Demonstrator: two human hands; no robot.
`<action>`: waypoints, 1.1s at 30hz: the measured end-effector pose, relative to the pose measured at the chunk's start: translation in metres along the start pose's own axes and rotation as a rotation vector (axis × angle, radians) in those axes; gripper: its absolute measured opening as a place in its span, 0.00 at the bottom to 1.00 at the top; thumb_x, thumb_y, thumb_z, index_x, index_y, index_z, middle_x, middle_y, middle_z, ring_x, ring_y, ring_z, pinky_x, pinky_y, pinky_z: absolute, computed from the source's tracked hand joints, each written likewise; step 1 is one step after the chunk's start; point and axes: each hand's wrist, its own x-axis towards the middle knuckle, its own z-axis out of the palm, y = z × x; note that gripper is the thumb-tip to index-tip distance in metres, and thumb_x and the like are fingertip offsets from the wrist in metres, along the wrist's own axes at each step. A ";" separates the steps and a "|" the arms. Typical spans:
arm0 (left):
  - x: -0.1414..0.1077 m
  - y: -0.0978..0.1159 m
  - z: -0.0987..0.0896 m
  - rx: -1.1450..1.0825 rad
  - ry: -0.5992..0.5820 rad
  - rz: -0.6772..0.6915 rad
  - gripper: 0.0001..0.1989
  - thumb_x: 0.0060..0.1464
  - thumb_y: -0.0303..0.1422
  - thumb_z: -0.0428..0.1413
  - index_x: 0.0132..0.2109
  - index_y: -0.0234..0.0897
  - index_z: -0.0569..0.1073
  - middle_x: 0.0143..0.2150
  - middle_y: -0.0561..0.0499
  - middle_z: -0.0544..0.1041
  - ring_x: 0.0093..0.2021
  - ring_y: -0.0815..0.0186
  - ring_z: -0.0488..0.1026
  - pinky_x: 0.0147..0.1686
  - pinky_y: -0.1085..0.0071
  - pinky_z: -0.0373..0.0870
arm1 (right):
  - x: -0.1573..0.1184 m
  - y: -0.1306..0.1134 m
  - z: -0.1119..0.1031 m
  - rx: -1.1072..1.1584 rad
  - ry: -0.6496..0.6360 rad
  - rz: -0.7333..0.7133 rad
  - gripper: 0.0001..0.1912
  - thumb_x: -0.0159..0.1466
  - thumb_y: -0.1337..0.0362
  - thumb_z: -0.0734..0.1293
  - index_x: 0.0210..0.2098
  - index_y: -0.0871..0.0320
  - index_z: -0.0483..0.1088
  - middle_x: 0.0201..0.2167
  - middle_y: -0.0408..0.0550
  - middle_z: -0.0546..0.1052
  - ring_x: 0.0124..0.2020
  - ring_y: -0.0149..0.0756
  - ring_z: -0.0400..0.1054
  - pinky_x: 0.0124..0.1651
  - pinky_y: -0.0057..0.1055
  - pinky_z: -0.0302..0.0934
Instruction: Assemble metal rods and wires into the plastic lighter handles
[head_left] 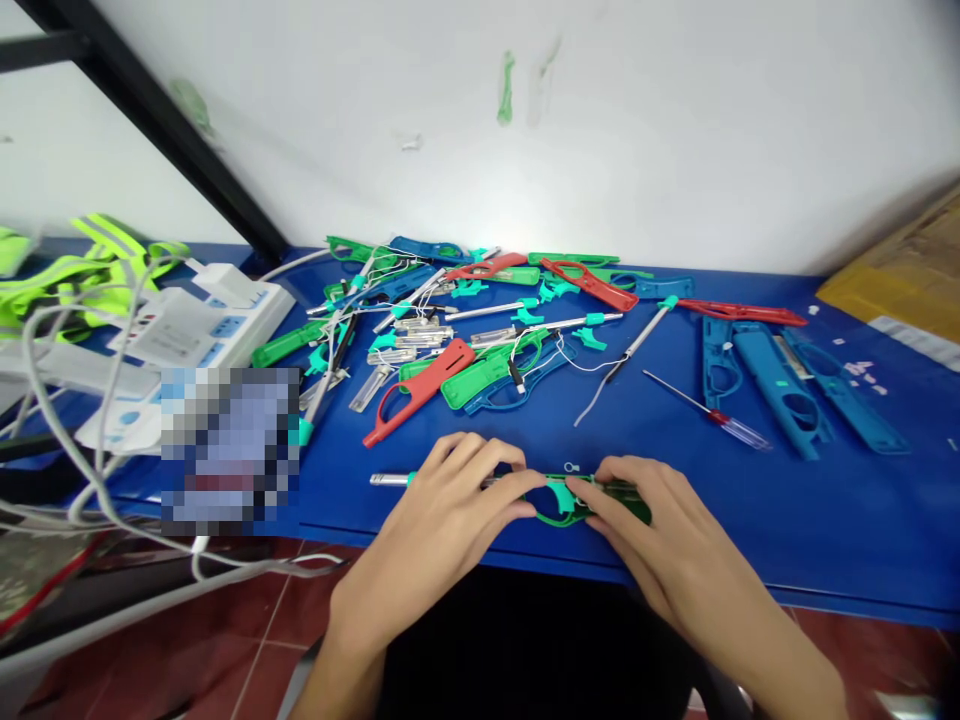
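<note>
A green lighter body (559, 519) with a teal trigger (560, 497) lies at the front edge of the blue table, its metal tube (388, 480) pointing left. My left hand (457, 510) is closed around the tube side, thumb and fingertips by the trigger ring. My right hand (660, 515) grips the handle side, fingertips beside the trigger. A small metal ring (571, 467) lies just behind the body. The fingers hide much of the body's inside.
Behind the hands lies a pile of green, blue and red shells (427, 385), tubes and wires. A screwdriver (709, 411) and blue shells (784, 385) are at right. A power strip (247, 320) with cables is at left, a cardboard box (900, 260) at far right.
</note>
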 end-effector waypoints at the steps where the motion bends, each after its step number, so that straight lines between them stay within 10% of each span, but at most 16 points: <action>1: 0.000 0.000 0.000 -0.003 0.005 -0.005 0.12 0.77 0.32 0.56 0.63 0.44 0.75 0.57 0.49 0.77 0.53 0.59 0.70 0.55 0.59 0.63 | -0.001 0.000 0.001 -0.007 -0.001 -0.001 0.24 0.77 0.72 0.63 0.71 0.53 0.68 0.55 0.57 0.77 0.54 0.49 0.73 0.54 0.47 0.71; 23: -0.004 -0.019 -0.007 -0.053 0.123 0.071 0.18 0.72 0.38 0.63 0.64 0.38 0.75 0.55 0.50 0.85 0.53 0.60 0.77 0.59 0.59 0.65 | 0.000 0.006 0.005 -0.002 0.016 -0.026 0.21 0.79 0.69 0.62 0.69 0.52 0.70 0.62 0.60 0.75 0.60 0.51 0.72 0.56 0.50 0.75; 33: -0.012 -0.014 -0.012 -0.086 0.127 0.010 0.06 0.77 0.29 0.57 0.52 0.41 0.80 0.53 0.53 0.86 0.49 0.62 0.78 0.51 0.62 0.66 | -0.002 0.010 0.006 0.016 0.018 -0.037 0.21 0.81 0.66 0.61 0.70 0.49 0.70 0.63 0.54 0.77 0.61 0.47 0.71 0.59 0.46 0.71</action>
